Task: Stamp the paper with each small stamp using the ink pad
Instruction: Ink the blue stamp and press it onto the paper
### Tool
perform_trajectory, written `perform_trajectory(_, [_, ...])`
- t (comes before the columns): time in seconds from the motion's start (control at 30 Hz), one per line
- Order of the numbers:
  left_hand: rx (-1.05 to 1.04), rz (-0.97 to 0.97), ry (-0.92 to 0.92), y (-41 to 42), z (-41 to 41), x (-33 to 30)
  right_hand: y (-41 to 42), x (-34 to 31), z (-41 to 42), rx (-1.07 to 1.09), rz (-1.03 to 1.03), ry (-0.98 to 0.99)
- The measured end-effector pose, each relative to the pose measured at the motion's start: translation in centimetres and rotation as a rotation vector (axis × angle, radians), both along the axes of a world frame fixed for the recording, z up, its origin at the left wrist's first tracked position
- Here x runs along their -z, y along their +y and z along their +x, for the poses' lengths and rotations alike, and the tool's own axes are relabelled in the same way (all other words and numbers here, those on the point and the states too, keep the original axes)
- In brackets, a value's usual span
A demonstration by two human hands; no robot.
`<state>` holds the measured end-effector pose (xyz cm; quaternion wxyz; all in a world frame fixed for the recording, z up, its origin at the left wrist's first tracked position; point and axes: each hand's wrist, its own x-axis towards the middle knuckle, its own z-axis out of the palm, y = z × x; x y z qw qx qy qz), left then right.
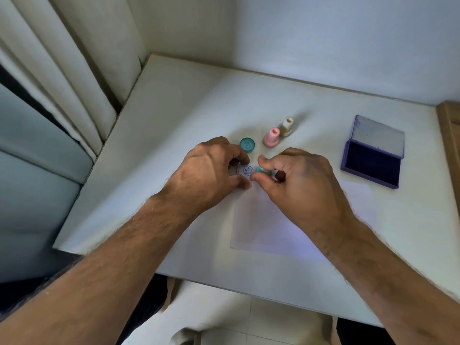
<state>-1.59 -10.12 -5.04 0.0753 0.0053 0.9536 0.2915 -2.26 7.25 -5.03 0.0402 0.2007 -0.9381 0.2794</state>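
A white sheet of paper (263,220) lies on the table with a blue smiley print (248,170) near its top left corner. My right hand (298,185) pinches a small green stamp (263,170) just right of that print, low over the paper. My left hand (211,175) rests on the paper's top left corner with fingers spread around the print. A teal cap (247,144) lies behind the hands. A pink stamp (270,137) and a beige stamp (286,126) stand upright further back. The purple ink pad (371,164) lies open at the right.
The white table (174,115) meets a wall at the back and a curtain (62,70) at the left. A wooden edge (450,145) borders the table at the far right. The table's front edge runs just below my forearms.
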Motion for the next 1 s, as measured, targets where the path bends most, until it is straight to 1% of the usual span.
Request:
perform_trajectory(0.13, [-0.021, -0.001, -0.018, 0.0, 0.0, 0.0, -0.4, -0.4, 0.0, -0.044, 0.044, 0.02])
perform_trajectory(0.23, [-0.029, 0.002, -0.029, 0.2, -0.1, 0.0, -0.5, -0.3, 0.0, -0.031, 0.059, 0.001])
perform_trajectory(0.57, [-0.049, -0.066, -0.015, 0.8, -0.8, -0.1, -0.7, -0.5, -0.3, 0.006, 0.066, -0.085])
perform_trajectory(0.83, [-0.048, -0.073, -0.014, 1.0, -1.0, -0.2, -0.7, -0.5, -0.5, -0.011, 0.054, -0.041])
perform_trajectory(1.0, [-0.048, -0.069, -0.01, 1.1, -0.9, 0.2, -0.6, -0.7, -0.6, -0.01, 0.045, -0.079])
